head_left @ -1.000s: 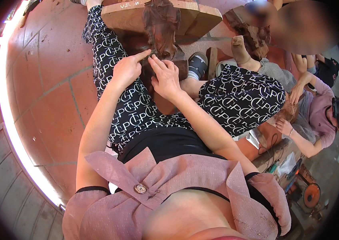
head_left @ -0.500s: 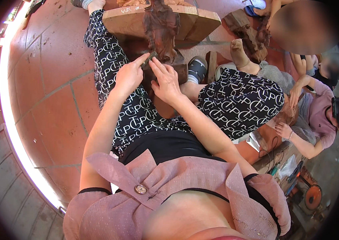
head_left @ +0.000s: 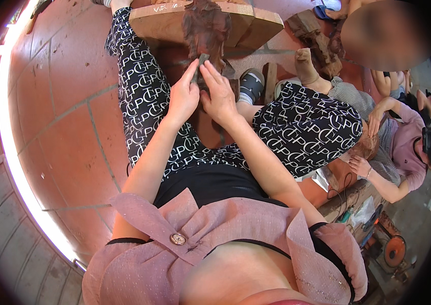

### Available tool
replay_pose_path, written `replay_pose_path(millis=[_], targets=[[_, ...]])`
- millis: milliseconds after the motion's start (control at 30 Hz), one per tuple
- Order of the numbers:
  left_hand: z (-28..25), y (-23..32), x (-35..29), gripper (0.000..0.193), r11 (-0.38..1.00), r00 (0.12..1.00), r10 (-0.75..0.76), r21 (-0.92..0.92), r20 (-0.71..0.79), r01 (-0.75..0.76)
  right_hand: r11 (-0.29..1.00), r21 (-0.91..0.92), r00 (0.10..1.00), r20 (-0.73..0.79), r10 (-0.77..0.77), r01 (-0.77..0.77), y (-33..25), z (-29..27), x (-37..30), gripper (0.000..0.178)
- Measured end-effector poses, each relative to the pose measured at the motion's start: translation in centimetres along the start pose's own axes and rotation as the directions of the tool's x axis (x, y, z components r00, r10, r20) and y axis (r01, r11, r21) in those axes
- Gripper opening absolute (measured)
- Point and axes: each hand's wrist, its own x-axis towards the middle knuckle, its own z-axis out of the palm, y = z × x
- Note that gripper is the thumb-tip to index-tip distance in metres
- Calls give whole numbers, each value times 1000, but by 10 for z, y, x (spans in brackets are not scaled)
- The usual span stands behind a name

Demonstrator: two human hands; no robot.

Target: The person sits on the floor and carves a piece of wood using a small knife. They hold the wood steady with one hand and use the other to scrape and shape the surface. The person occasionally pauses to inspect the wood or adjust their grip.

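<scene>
A dark reddish-brown carved wooden figure stands upright between my legs, leaning against a thick pale wooden board. A small grey-green piece that looks like folded sandpaper lies against its lower part. My left hand presses the piece from the left with its fingers together. From the other side my right hand holds the piece under its stretched fingertips, thumb tucked below. The two hands are close together, and they hide part of the piece and the carving's base.
The pale board stands behind the figure. Red tiles cover the floor at left. On the right, a person in pink sits with hands on a brown piece. Beyond my knee are another rough wood carving and an orange disc-shaped tool.
My left hand has moved right and slightly down, closer to my right hand. The grey-green piece has shifted up and right and now points more upright.
</scene>
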Motion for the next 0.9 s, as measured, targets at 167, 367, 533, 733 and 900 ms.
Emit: replay_pose_path(millis=[167, 367, 533, 733, 900], targets=[[-1, -6, -3, 56, 999, 1000, 6, -39, -22, -7, 998, 55, 1000, 21, -9, 7, -3, 0, 1, 61], [11, 6, 3, 57, 995, 993, 100, -20, -69, -101, 999, 17, 999, -9, 31, -31, -3, -3, 3, 62], [6, -6, -10, 57, 1000, 999, 3, -11, -45, -3, 999, 39, 998, 56, 7, -10, 0, -4, -2, 59], [14, -8, 13, 59, 985, 998, 22, -169, -58, -32, 998, -69, 1000, 7, -5, 5, -4, -12, 7, 57], [-4, 13, -27, 63, 725, 883, -394, -505, 255, 469, 999, 12, 999, -15, -34, 35, -2, -6, -7, 37]])
